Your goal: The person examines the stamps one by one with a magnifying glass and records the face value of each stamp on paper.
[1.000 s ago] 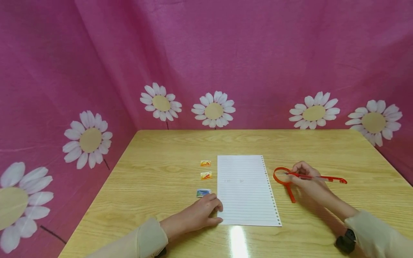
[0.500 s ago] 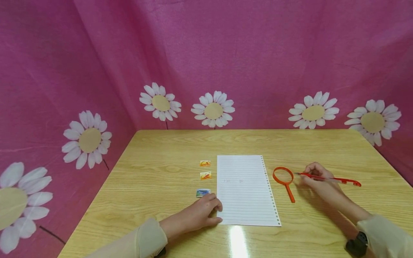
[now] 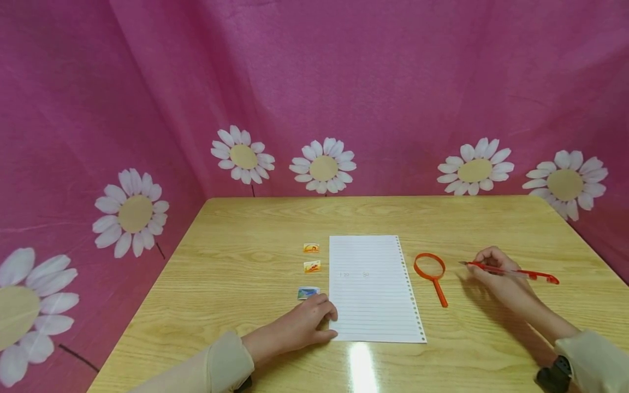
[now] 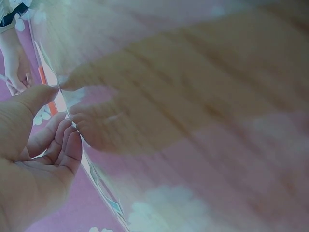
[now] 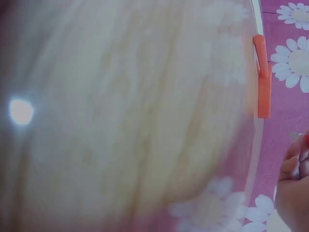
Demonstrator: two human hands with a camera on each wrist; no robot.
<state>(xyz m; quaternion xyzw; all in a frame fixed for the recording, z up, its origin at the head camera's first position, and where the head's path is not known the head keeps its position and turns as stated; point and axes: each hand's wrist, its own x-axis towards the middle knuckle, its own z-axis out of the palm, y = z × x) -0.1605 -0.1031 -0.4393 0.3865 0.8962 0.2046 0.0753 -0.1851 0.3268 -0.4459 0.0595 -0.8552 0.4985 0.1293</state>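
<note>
In the head view, my left hand [image 3: 309,322] rests at the lower left edge of a lined sheet of paper [image 3: 371,311], its fingertips touching it. The left wrist view shows that hand's fingers [image 4: 70,145] loosely bent on the table surface. My right hand [image 3: 503,278] pinches a red pen [image 3: 533,274], its tip pointing left, above the table. A red magnifying glass [image 3: 439,292] lies between the paper and this hand. In the right wrist view, the magnifying glass [image 5: 263,92] shows edge-on, while the right hand [image 5: 294,193] is partly cut off.
Three small stamp-like pictures, an upper orange one [image 3: 311,248], a middle yellow one [image 3: 312,267] and a lower blue one [image 3: 308,293], lie left of the paper. Faint written numbers mark the sheet. A pink flowered cloth [image 3: 383,98] hangs behind the wooden table [image 3: 236,262].
My right hand has moved right with the pen, away from over the magnifying glass, which now shows uncovered. The left hand has stayed at the paper's edge.
</note>
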